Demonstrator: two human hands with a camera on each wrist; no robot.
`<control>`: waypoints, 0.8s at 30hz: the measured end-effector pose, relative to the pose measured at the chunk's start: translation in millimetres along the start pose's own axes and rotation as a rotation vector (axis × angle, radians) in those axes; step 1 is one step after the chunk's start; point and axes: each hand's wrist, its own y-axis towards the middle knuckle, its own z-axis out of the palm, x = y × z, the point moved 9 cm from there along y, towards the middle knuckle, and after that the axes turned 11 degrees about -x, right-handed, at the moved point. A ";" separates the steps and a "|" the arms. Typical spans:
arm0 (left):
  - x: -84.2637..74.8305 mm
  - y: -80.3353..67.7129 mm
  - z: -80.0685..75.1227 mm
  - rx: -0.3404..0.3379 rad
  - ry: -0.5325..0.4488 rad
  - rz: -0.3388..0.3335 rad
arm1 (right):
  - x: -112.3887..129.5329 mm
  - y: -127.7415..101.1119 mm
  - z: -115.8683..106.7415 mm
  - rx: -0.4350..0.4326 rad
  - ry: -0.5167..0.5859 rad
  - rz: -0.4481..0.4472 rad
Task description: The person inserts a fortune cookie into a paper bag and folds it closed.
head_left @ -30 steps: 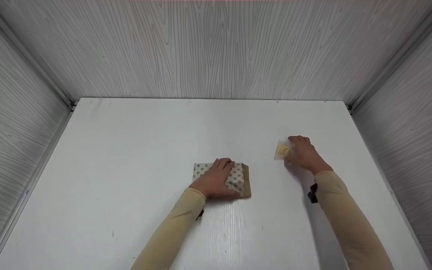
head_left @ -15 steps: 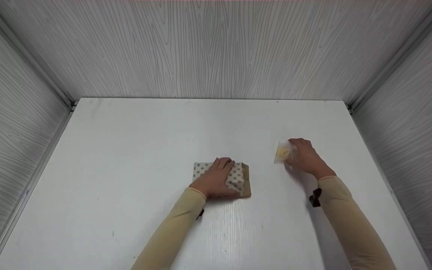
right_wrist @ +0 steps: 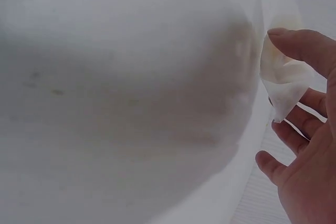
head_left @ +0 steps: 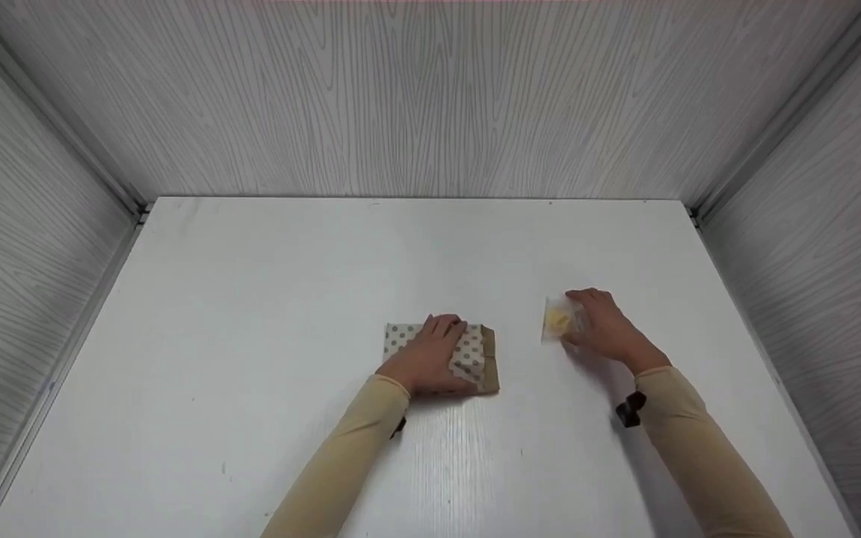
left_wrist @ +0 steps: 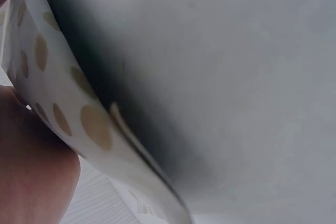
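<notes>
My left hand grips a flat paper bag at the middle of the table. The bag is white with greyish-brown dots, and a plain brown strip shows along its right end. The left wrist view has the dotted paper close up, with part of the hand against it. To the right, my right hand pinches a small translucent packet with something yellow inside. Up close, the thumb lies over the crinkled packet and fingers are behind it. The packet's contents are blurred.
Both hands are over a white table. Grey wood-grain panels stand at the back, on the left and on the right. A small dark device is strapped at the right wrist.
My right hand has moved toward the front of the table and slightly left, carrying the packet with it. The left hand and the paper bag have stayed in place.
</notes>
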 end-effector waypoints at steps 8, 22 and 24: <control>-2.9 1.1 -0.7 -0.019 0.013 0.027 | 13.3 -7.7 2.3 -0.011 0.044 -0.040; -2.0 0.9 -0.7 -0.012 0.019 0.020 | 44.7 -18.1 12.6 0.002 0.052 -0.125; -2.9 0.3 -1.4 -0.014 0.013 0.024 | 48.1 -19.3 14.3 0.006 0.054 -0.133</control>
